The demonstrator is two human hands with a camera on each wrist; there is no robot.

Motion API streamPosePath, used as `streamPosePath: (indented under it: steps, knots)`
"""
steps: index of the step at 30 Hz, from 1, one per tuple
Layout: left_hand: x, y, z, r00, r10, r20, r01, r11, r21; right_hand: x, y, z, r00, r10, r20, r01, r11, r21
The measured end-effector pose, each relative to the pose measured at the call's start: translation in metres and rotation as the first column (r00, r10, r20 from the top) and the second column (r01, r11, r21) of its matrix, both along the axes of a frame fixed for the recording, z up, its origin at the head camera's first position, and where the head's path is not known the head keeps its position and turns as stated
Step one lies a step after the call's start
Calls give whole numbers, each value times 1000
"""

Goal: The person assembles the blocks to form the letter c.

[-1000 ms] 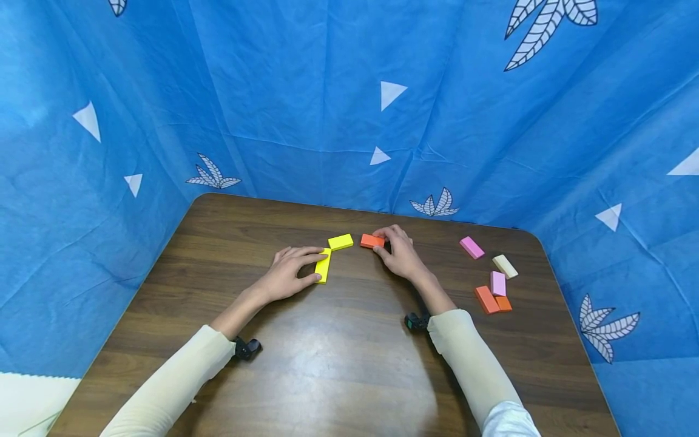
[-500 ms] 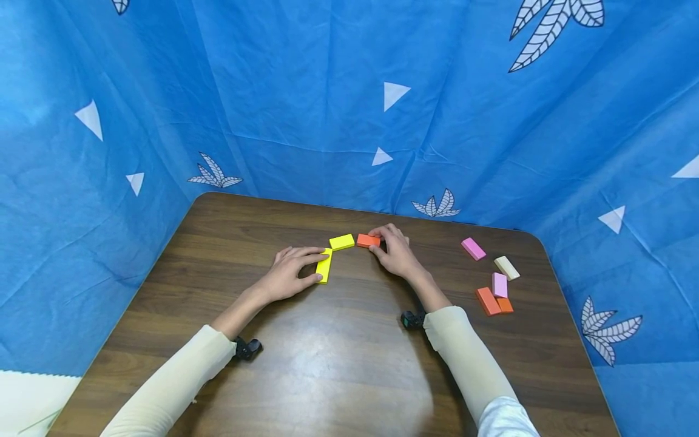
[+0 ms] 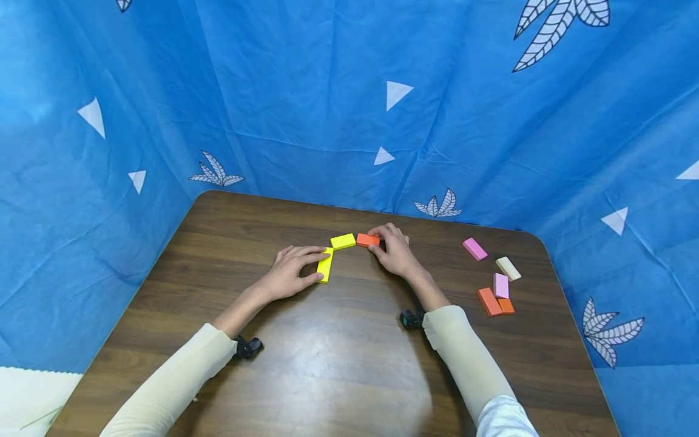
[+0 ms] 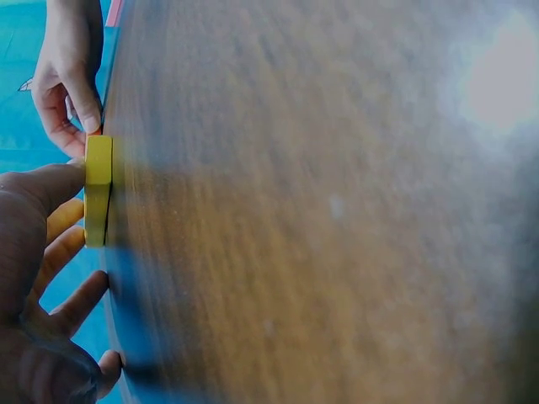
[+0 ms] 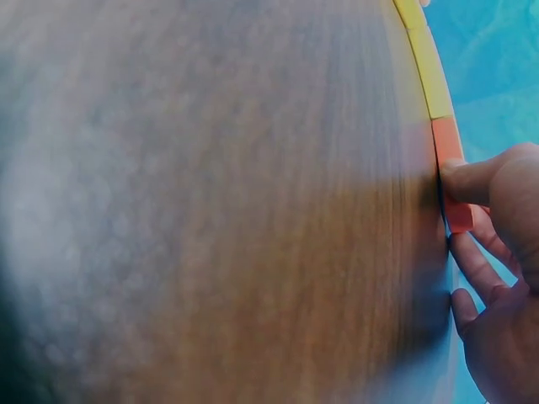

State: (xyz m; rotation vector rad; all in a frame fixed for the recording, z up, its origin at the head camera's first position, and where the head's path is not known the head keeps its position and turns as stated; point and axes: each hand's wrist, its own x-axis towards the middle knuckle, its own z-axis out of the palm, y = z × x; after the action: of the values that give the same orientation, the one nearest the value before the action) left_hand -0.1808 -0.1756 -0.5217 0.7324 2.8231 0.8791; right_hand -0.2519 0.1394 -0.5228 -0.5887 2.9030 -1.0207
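In the head view my left hand (image 3: 286, 273) holds a yellow block (image 3: 324, 269) flat on the wooden table (image 3: 322, 376), thumb and fingertips along it. A second yellow block (image 3: 343, 242) lies at an angle off its far end. Thumb and fingers of my right hand (image 3: 397, 254) pinch an orange-red block (image 3: 366, 241) just right of that second block. From the right wrist, this orange-red block (image 5: 447, 141) appears end to end with the yellow block (image 5: 430, 74). Seen from the left wrist, my left thumb and fingers touch the upper side of the yellow block (image 4: 98, 181).
To the right lie a pink block (image 3: 475, 249), a cream block (image 3: 508, 268), a light pink block (image 3: 500, 286), an orange-red block (image 3: 489, 302) and a smaller orange piece (image 3: 506, 306). A blue patterned cloth (image 3: 306, 109) hangs behind the table's far edge.
My right hand has slid the orange-red block left, closing the gap to the second yellow block. My left hand stays on its yellow block.
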Motion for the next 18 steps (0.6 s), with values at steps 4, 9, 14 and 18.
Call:
streamPosePath:
  steps: [4, 9, 14, 18]
  knots:
    - [0, 1, 2, 1000, 1, 5, -1, 1000, 1, 0, 0, 0, 1000, -3, -2, 3, 1000, -3]
    - [1, 2, 3, 1000, 0, 3, 0, 1000, 7, 1, -1, 1, 1000, -10, 6, 10, 1000, -6]
    - [1, 2, 3, 1000, -1, 0, 1, 1000, 2, 2, -1, 1, 1000, -14, 14, 14, 1000, -2]
    - [2, 2, 4, 1000, -1, -12, 1, 1000, 5, 2, 1, 2, 1000, -9, 10, 9, 1000, 0]
